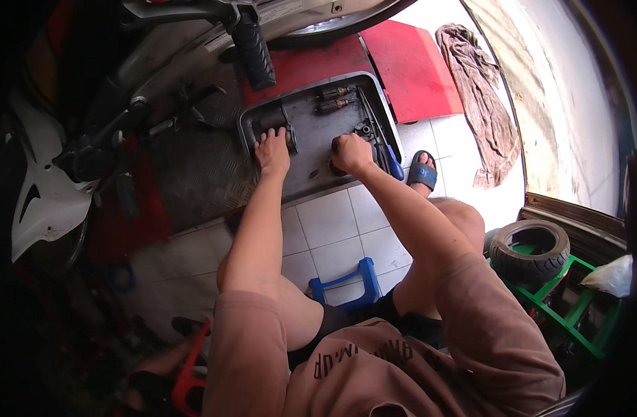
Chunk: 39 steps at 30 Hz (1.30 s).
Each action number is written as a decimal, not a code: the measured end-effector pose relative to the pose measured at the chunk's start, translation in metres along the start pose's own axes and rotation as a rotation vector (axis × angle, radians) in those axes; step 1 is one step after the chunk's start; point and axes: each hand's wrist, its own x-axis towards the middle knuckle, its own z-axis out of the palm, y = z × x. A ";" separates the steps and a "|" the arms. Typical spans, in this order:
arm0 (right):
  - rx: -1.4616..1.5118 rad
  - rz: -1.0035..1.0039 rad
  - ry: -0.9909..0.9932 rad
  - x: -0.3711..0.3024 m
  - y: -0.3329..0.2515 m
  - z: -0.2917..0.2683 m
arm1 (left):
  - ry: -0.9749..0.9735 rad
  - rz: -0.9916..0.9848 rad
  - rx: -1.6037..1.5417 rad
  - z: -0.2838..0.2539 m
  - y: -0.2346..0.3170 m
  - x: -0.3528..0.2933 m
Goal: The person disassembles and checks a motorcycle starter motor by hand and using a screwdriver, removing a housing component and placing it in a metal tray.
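Observation:
A grey metal tray point(318, 182) lies in front of me. My left hand point(272, 154) rests on a dark cylindrical metal part with a flange point(294, 139) at the tray's left side, its fingers spread over it rather than wrapped round. Further right, my right hand point(353, 153) is closed round a dark part point(336, 161), mostly hidden under the fingers. Beside that hand lie small dark metal pieces point(363, 131) and a blue-handled screwdriver point(395, 165). Two short tools with worn brown handles point(332, 105) sit at the tray's far side.
A motorcycle's footpeg point(254, 55) overhangs the tray's far left. Red panels point(412, 73) and a brown cloth point(478, 104) lie beyond and to the right. A small tyre point(530, 250) rests on a green frame point(568, 313). A blue stool point(363, 283) shows between my legs.

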 end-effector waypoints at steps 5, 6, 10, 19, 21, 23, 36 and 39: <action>0.030 -0.133 0.458 0.046 0.005 -0.026 | -0.171 -0.011 0.010 -0.006 0.000 0.012; 0.003 -0.131 0.435 0.055 0.011 -0.031 | -0.186 -0.018 -0.020 -0.011 0.003 0.010; -0.111 -0.089 0.309 0.077 0.041 -0.028 | -0.197 0.009 -0.109 -0.029 -0.001 0.007; -0.289 -0.193 0.316 0.070 0.032 -0.009 | -0.156 0.114 -0.356 -0.039 -0.022 0.003; -0.203 -0.047 0.241 0.076 0.031 -0.004 | -0.116 0.144 -0.405 -0.041 -0.028 0.002; -0.134 0.083 0.199 0.087 0.039 -0.003 | -0.076 0.168 -0.460 -0.041 -0.026 0.003; 0.252 -0.422 0.106 -0.073 -0.067 -0.183 | 0.226 0.256 -0.737 -0.130 -0.018 -0.068; 0.305 -0.505 0.176 -0.112 -0.078 -0.195 | 0.321 0.345 -0.781 -0.162 0.003 -0.099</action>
